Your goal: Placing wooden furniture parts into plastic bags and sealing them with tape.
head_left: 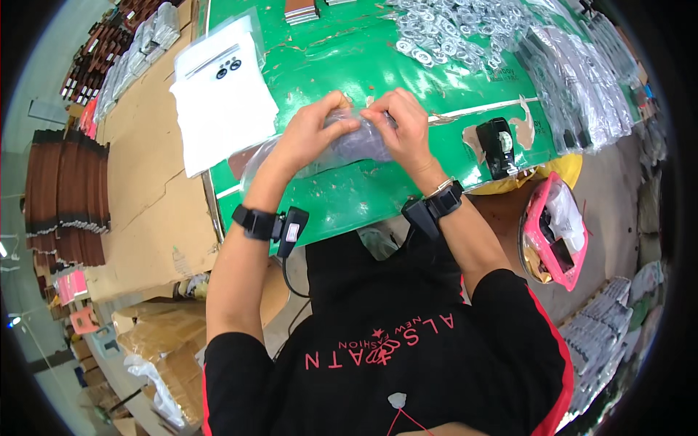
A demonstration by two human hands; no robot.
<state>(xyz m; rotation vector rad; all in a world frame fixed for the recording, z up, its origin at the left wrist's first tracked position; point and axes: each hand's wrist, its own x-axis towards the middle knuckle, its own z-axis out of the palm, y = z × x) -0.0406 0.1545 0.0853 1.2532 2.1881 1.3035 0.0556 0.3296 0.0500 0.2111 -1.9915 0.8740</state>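
Bag of clear plastic film point(356, 147), pinched in two hands

Bag: on the glossy green tabletop point(323, 207), wearer's side of the fingertips; long axis roughly left to right, left end under the left forearm, the nearer arm.
Left hand point(311, 136): thumb and fingers pinching film.
Right hand point(404, 131): likewise, close beside.
Rightward: black tape dispenser point(498, 149).
Farther left: thin white sheets point(222, 123).
Farthest: heaped grey ring-shaped pieces point(462, 30).
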